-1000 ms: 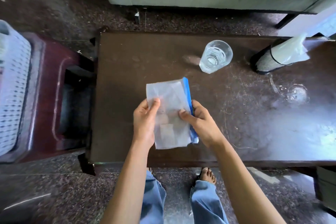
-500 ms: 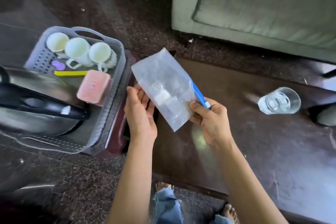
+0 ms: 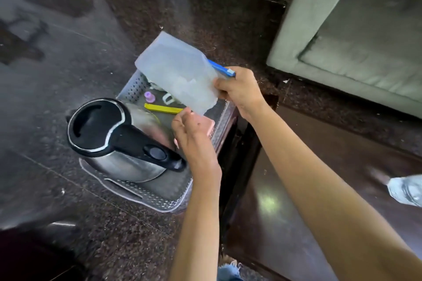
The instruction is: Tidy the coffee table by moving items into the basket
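Head view. Mid-transfer: carrying zip bag (image 3: 180, 75) over basket (image 3: 159, 198), above its 12 o'clock end, clear of kettle (image 3: 114, 134) at 7. Pinched by right hand (image 3: 237, 91) near the blue zipper, bag's 3 o'clock side. Left hand (image 3: 191, 134) at bag's 6 o'clock corner; blurred, cannot tell whether gripping or just touching. Next, probably: lower beside kettle, let go.

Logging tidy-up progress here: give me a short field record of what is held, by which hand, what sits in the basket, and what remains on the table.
held: plastic bag with blue zip strip
holding hand: right hand, pinching the bag's edge
other hand: left hand below the bag, contact unclear
bag position: in the air above the basket
in basket: kettle, yellow stick, purple piece, pink box
on table: glass
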`<state>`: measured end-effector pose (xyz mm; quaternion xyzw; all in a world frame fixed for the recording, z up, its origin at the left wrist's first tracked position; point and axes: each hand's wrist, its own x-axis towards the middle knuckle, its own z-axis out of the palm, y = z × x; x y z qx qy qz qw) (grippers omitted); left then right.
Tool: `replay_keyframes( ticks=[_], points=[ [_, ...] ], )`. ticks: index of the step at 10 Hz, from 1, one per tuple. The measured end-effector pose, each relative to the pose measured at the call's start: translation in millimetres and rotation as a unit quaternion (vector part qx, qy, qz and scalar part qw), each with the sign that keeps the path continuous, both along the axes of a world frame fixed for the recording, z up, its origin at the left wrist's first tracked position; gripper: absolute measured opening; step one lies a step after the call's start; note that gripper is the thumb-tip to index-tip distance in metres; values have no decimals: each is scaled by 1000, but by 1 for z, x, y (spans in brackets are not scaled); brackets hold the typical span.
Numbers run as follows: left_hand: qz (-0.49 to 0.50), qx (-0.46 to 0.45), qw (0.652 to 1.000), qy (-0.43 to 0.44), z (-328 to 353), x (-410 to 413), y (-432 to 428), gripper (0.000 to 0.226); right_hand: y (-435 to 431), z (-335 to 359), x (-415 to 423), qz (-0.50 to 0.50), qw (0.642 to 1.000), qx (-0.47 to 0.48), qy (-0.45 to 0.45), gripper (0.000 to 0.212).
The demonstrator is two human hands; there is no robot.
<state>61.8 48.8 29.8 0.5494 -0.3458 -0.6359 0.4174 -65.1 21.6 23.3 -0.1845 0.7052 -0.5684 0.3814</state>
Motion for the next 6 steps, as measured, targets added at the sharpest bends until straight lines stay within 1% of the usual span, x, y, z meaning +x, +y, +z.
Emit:
replay_keyframes(
  ticks=[1, 2, 3, 4, 5, 6],
  points=[
    [11, -1, 999, -30, -6, -1, -7, 7, -28, -13, -1, 37, 992, 83, 90, 17],
    [13, -6, 999, -51, -11, -2, -10, 6, -36, -15, 3, 48, 981, 136, 126, 14],
    [-2, -12, 998, -58, -14, -2, -8, 7, -36, -21, 4, 43, 970, 154, 181, 36],
    [-11, -11, 997, -71, -16, -2, -8, 12, -32, -23, 10, 23, 951, 164, 261, 41],
    [-10, -22, 996, -85, -19, -3, -7, 6, -31, -22, 11, 39, 890, 233, 389, 48],
    [-17, -23, 994, -102, -21, -3, -4, 7, -26, -20, 7, 12, 882, 260, 393, 50]
  ],
)
